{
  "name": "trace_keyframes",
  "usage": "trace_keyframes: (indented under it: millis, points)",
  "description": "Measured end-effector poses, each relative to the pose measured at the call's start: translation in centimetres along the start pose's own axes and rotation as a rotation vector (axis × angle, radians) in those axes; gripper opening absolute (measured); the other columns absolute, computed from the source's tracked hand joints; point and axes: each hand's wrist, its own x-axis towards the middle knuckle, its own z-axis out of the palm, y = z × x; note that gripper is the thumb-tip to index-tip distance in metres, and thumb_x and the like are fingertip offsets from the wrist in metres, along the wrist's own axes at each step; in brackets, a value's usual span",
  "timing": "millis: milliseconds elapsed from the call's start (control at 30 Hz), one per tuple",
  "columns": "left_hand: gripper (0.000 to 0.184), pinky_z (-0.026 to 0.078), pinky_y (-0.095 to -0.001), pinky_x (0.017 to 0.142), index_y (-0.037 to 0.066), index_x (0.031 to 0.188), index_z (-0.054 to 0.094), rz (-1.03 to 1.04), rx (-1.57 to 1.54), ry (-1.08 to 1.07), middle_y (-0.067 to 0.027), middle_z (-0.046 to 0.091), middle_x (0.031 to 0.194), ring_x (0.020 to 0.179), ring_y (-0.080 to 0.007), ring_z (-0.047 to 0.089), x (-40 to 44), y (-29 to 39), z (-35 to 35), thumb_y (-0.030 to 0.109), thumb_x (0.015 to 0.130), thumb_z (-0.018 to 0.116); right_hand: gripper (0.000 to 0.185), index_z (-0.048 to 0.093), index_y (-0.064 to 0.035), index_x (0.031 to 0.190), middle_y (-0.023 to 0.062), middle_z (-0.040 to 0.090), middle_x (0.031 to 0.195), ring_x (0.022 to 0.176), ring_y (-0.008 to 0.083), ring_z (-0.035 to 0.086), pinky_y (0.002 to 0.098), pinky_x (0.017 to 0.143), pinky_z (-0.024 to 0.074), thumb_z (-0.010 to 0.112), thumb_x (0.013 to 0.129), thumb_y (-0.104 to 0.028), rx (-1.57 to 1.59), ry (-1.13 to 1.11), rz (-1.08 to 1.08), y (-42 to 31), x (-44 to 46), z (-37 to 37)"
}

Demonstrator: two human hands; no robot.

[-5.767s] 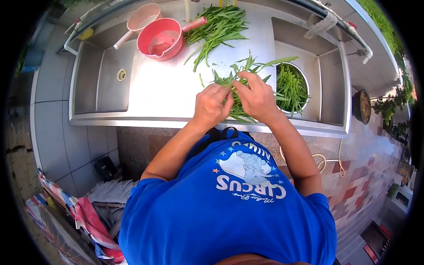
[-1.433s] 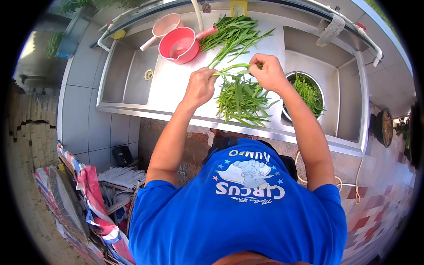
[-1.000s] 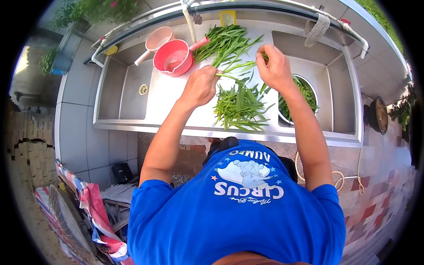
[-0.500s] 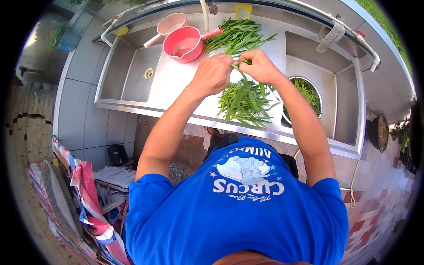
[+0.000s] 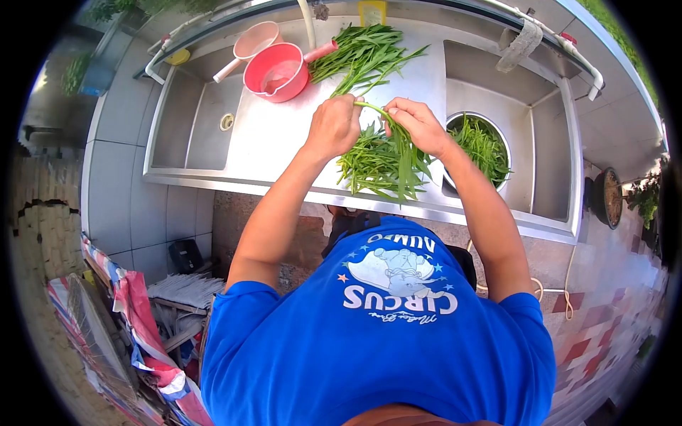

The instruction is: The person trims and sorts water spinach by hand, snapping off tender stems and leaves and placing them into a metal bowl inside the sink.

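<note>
A long green stalk of water spinach [image 5: 372, 107] spans the gap between my hands. My left hand [image 5: 334, 128] is closed on the stalk's bare end. My right hand [image 5: 418, 128] pinches it further along, with long narrow leaves [image 5: 406, 167] hanging below the fingers. Beneath both hands, a pile of cut water spinach [image 5: 369, 165] lies on the steel counter [image 5: 277, 145]. Behind them rests a bunch of longer, whole stalks [image 5: 366, 53]. More greens [image 5: 479, 148] fill a round basin [image 5: 509, 153] in the right-hand sink.
A red dipper [image 5: 278, 86] and a pale pink dipper [image 5: 257, 39] sit at the back left, beside the left sink [image 5: 188, 121]. A grey cloth [image 5: 520, 48] hangs over the rail pipe at the right. A yellow item [image 5: 372, 13] stands against the back edge.
My hands have moved apart from close together, and the stalk now stretches between them. Its leafy part hangs from my right hand. The whole view has shifted slightly.
</note>
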Motion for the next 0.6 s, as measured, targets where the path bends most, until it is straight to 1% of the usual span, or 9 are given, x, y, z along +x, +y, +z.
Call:
trace_keyframes:
  millis: [67, 167, 200, 300, 333, 433, 467, 567, 600]
  points:
    - [0.017, 0.053, -0.0546, 0.075, -0.004, 0.091, 0.067, -0.021, 0.059, -0.019, -0.0278, 0.069, 0.086, 0.081, -0.0481, 0.066, -0.3, -0.6, 1.4, 0.010, 0.094, 0.059, 0.022, 0.064, 0.0006, 0.100, 0.0005, 0.062, 0.078, 0.074, 0.0082, 0.054, 0.0274, 0.069, 0.0459, 0.051, 0.105, -0.016, -0.056, -0.026, 0.046, 0.1, -1.2, 0.0]
    - [0.016, 0.054, -0.0541, 0.074, -0.006, 0.091, 0.066, 0.042, 0.084, -0.073, -0.0280, 0.069, 0.086, 0.081, -0.0471, 0.067, -1.5, -1.3, 3.2, 0.008, 0.091, 0.058, 0.018, 0.065, 0.0009, 0.095, 0.0029, 0.060, 0.072, 0.068, 0.0108, 0.053, 0.0307, 0.064, 0.0455, 0.057, 0.099, -0.015, -0.395, 0.072, 0.077, 1.0, -2.0, 0.3]
    - [0.015, 0.054, -0.0533, 0.073, -0.006, 0.091, 0.065, 0.062, 0.108, -0.101, -0.0278, 0.069, 0.085, 0.082, -0.0457, 0.067, -1.8, -1.3, 3.6, 0.008, 0.090, 0.058, 0.019, 0.067, -0.0012, 0.083, 0.0129, 0.056, 0.060, 0.059, 0.0187, 0.058, 0.0353, 0.059, 0.0470, 0.064, 0.087, -0.019, -0.440, 0.164, 0.043, 1.5, -2.0, 0.7]
    - [0.020, 0.052, -0.0552, 0.073, -0.006, 0.088, 0.064, 0.055, 0.106, -0.188, -0.0296, 0.067, 0.085, 0.081, -0.0493, 0.065, -2.7, -0.8, 4.5, 0.011, 0.095, 0.057, 0.019, 0.070, -0.0019, 0.080, 0.0171, 0.060, 0.060, 0.058, 0.0252, 0.060, 0.0391, 0.059, 0.0477, 0.068, 0.081, -0.021, -0.726, 0.148, 0.234, 2.2, -2.3, 0.7]
    - [0.020, 0.052, -0.0558, 0.074, -0.005, 0.088, 0.063, 0.056, 0.119, -0.230, -0.0301, 0.067, 0.086, 0.082, -0.0495, 0.065, -2.8, -0.7, 4.7, 0.012, 0.096, 0.057, 0.020, 0.071, -0.0018, 0.079, 0.0202, 0.061, 0.062, 0.059, 0.0310, 0.062, 0.0420, 0.061, 0.0488, 0.069, 0.077, -0.022, -0.739, 0.141, 0.208, 3.1, -2.5, 0.7]
    - [0.021, 0.050, -0.0569, 0.074, -0.006, 0.087, 0.062, 0.032, 0.010, -0.270, -0.0311, 0.065, 0.084, 0.081, -0.0508, 0.063, -2.8, -2.1, 6.3, 0.012, 0.096, 0.057, 0.019, 0.068, -0.0008, 0.075, 0.0144, 0.060, 0.057, 0.057, 0.0242, 0.060, 0.0378, 0.059, 0.0478, 0.067, 0.080, -0.019, -0.576, 0.365, 0.281, 4.0, -2.3, 0.7]
    - [0.021, 0.050, -0.0570, 0.075, -0.006, 0.087, 0.062, 0.005, -0.034, -0.283, -0.0315, 0.065, 0.084, 0.081, -0.0512, 0.063, -2.7, -2.6, 6.7, 0.012, 0.096, 0.057, 0.019, 0.066, -0.0004, 0.073, 0.0041, 0.058, 0.058, 0.055, 0.0140, 0.054, 0.0307, 0.054, 0.0424, 0.062, 0.085, -0.014, -0.190, 0.368, 0.313, 4.7, -2.3, 0.3]
    - [0.021, 0.050, -0.0570, 0.076, -0.006, 0.086, 0.062, -0.036, -0.113, -0.326, -0.0326, 0.064, 0.083, 0.082, -0.0518, 0.063, -2.9, -3.1, 7.6, 0.012, 0.095, 0.057, 0.020, 0.063, -0.0013, 0.072, -0.0032, 0.054, 0.064, 0.056, 0.0063, 0.045, 0.0251, 0.051, 0.0344, 0.057, 0.090, -0.009, 0.361, 0.437, 0.324, 2.5, -2.3, 0.0]
    - [0.021, 0.050, -0.0569, 0.077, -0.007, 0.085, 0.062, -0.021, -0.105, -0.335, -0.0328, 0.064, 0.083, 0.082, -0.0516, 0.064, -3.2, -2.9, 7.8, 0.011, 0.095, 0.057, 0.018, 0.062, -0.0016, 0.076, -0.0031, 0.054, 0.067, 0.055, 0.0058, 0.041, 0.0245, 0.050, 0.0317, 0.056, 0.092, -0.008, 0.278, 0.418, 0.354, 2.6, -2.4, -0.2]
